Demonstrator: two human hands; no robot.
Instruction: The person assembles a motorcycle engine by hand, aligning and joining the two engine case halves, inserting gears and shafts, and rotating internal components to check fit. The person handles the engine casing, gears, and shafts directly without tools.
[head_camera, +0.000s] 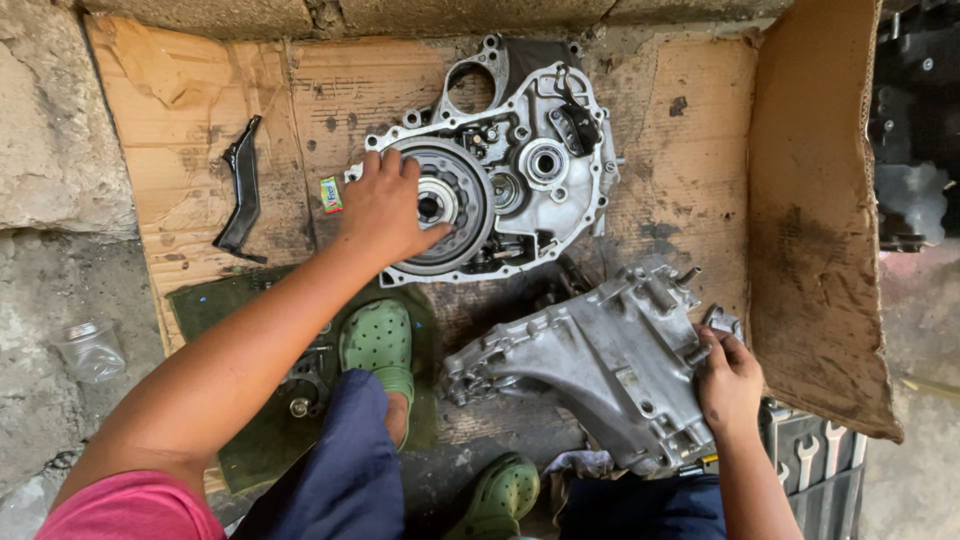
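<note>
Nearest the lens, a pink sleeve (130, 510) and dark blue trouser legs (340, 470) fill the bottom edge, with two green perforated clogs (378, 345) planted on the ground between them.

Largest of all is the stained brown cardboard sheet (200, 130) spread over the ground, its right flap (815, 220) standing up. On it lies the big silver cast-aluminium engine case half (540, 170), open side up, with bearings and bores showing. Seated in its left part is a round dark toothed clutch assembly (450, 205). The left hand (385, 205) lies on the left rim of that round assembly, fingers spread over its edge and thumb pointing toward the centre hub; it presses on rather than closes around anything.

Lower right, just beside the clogs, a second grey aluminium engine cover (590, 370) rests tilted. The right hand (728, 380) grips its right edge, fingers curled and pinching the casting.

A dark green mat (240, 310) lies under the left forearm. At far left on the cardboard sits a bent black metal bracket (240, 190). A set of silver spanners in a dark holder (815, 460) lies at lower right. A clear plastic cup (90, 350) stands on the concrete at left, and a small green packet (331, 195) lies just beside the left hand.
</note>
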